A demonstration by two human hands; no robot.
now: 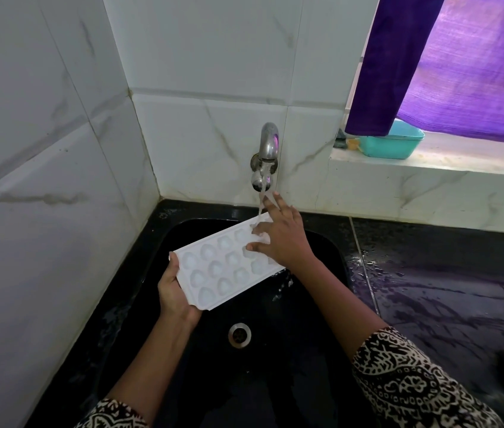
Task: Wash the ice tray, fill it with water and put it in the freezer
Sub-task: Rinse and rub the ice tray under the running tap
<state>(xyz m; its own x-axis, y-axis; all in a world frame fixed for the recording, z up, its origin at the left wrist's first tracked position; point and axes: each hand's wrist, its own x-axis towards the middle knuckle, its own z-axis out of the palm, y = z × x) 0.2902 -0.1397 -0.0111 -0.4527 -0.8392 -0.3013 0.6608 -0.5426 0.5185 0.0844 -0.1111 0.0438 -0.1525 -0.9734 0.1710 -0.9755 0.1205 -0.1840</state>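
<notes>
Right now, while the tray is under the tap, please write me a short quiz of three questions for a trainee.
1. True or false: water from the tap falls on the ice tray.
2. What does the right hand do? A) turns the tap B) lays spread fingers on the tray's far end C) hangs idle.
3. Fill in: the left hand grips the tray's near end above the black ____.
Key: 1 true; 2 B; 3 sink.
</notes>
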